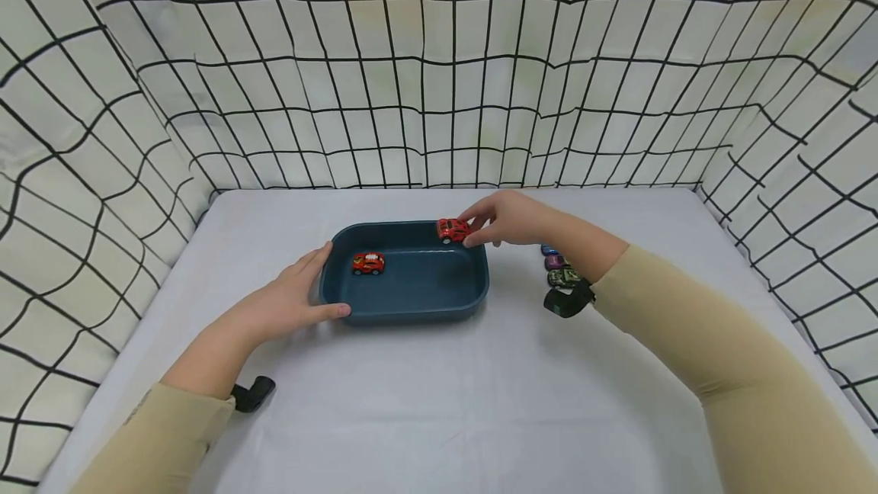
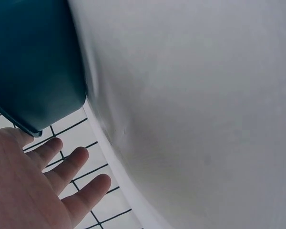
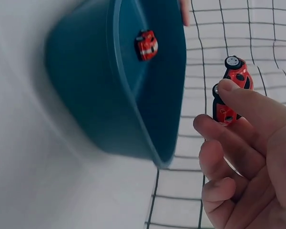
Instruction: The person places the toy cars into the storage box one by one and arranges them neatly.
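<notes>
My right hand (image 1: 511, 219) pinches a red toy car (image 1: 453, 230) between thumb and fingers, above the back right corner of a dark teal tray (image 1: 405, 316). In the right wrist view the held car (image 3: 233, 81) shows black markings and wheels, and it is apart from the rim. Another red toy car (image 1: 368, 264) sits on the tray's floor toward the left. My left hand (image 1: 291, 299) rests against the tray's left end, thumb at the front corner and fingers along the side. The left wrist view shows its fingers (image 2: 69, 167) extended near the rim.
Right of the tray, partly hidden by my right forearm, lie several toy cars: a green one (image 1: 562, 278), a purple one (image 1: 554, 262) and a blue one (image 1: 549, 249). A white cloth (image 1: 439, 402) covers the table. White walls with black netting (image 1: 425, 82) enclose the back and sides.
</notes>
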Tool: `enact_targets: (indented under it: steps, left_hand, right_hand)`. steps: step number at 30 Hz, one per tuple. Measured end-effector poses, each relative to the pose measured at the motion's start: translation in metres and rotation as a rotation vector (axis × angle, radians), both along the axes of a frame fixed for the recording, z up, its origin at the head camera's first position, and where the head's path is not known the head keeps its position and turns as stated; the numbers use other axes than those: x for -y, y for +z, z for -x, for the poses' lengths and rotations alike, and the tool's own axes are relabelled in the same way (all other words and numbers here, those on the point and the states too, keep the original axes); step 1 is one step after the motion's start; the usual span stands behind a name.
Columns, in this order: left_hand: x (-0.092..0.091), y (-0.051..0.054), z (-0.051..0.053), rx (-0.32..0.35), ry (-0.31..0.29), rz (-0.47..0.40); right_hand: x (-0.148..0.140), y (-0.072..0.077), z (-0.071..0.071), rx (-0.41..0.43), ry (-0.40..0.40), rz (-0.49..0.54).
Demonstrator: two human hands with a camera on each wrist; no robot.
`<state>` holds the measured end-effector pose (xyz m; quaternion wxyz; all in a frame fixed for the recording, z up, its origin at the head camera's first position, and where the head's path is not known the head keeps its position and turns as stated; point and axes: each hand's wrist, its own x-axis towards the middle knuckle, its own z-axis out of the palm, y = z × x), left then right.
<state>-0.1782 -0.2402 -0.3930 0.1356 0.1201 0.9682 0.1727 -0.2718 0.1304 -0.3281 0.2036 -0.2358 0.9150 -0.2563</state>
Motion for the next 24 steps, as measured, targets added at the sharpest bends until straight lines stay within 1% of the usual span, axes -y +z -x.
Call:
enact_targets:
  steps: [5,13,18,22,24]
  left_hand:
    - [0.000,0.000,0.001,0.008,0.002,-0.005]
    - [0.000,0.000,0.001,0.009,0.001,-0.006]
    - [0.000,-0.001,0.003,0.016,0.006,-0.009]
    - [0.000,-0.001,0.003,0.015,0.006,-0.014]
    - [0.001,-0.001,0.003,0.014,0.006,-0.016]
  right_hand:
    - [0.030,-0.009,-0.001,0.051,0.027,0.026]
    - [0.078,-0.023,-0.012,0.076,0.127,-0.017]
    - [0.096,-0.034,-0.018,0.072,0.162,-0.085]
    - [0.104,-0.043,-0.021,0.065,0.173,-0.144]
    - [0.108,-0.047,-0.022,0.069,0.170,-0.155]
